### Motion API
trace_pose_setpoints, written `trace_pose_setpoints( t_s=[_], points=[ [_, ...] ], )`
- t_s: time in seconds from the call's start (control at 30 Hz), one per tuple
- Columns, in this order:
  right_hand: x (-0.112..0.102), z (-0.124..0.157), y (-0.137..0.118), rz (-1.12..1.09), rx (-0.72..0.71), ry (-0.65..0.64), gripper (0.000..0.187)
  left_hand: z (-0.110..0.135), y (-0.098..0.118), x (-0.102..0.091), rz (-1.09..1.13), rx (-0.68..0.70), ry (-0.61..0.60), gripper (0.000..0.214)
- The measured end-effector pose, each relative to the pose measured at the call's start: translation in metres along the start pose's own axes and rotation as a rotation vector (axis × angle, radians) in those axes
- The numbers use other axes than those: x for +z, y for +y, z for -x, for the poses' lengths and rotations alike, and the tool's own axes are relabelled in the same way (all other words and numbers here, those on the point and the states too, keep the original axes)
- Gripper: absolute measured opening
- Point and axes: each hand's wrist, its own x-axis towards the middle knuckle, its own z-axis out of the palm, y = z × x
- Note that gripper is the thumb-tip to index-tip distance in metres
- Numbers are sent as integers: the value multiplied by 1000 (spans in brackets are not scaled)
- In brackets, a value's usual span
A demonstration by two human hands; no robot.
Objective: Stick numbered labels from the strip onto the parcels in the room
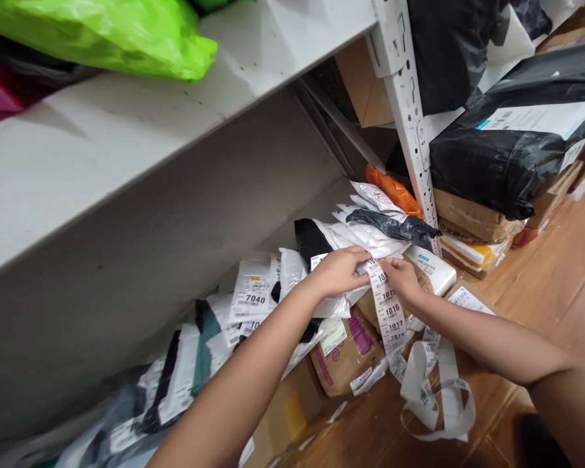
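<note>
My left hand (pixel 340 270) and my right hand (pixel 403 278) both pinch the top of a long white strip of numbered stickers (pixel 389 312), printed 1015, 1016, 1017 and so on. The strip hangs down and curls in loops on the wooden floor (pixel 541 286). Both hands hover over a row of white and black mail bags (pixel 370 231) leaning under the lowest shelf. One white bag to the left bears the number 7040 (pixel 256 299).
A white metal shelf (pixel 141 130) runs overhead with a bright green bag (pixel 112 32) on it. A shelf post (pixel 412 130) stands right of the hands. Black bagged parcels (pixel 511 149) and cardboard boxes (pixel 472 221) stack at right. A brown padded parcel (pixel 346 354) lies below the hands.
</note>
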Motion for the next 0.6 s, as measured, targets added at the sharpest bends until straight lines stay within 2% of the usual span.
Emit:
trace_pose_setpoints(
  t_s=[0.17, 0.3, 0.37, 0.5, 0.6],
  points=[
    [-2, 3, -2, 25, -40, -18, 39, -5, 0, 0, 47, -95, 5, 33],
    [-6, 5, 0, -1, -40, -117, 41, -11, 9, 3, -93, -191, 0, 29],
    [-8, 5, 1, 17, -26, -98, 44, -13, 16, 6, -165, -252, -1, 26],
    [-10, 3, 3, 77, -5, 33, 57, -14, 29, 10, -268, -350, -6, 26],
    [-14, 6, 3, 60, 21, -29, 57, -12, 33, 12, -273, -408, 8, 23]
  ],
)
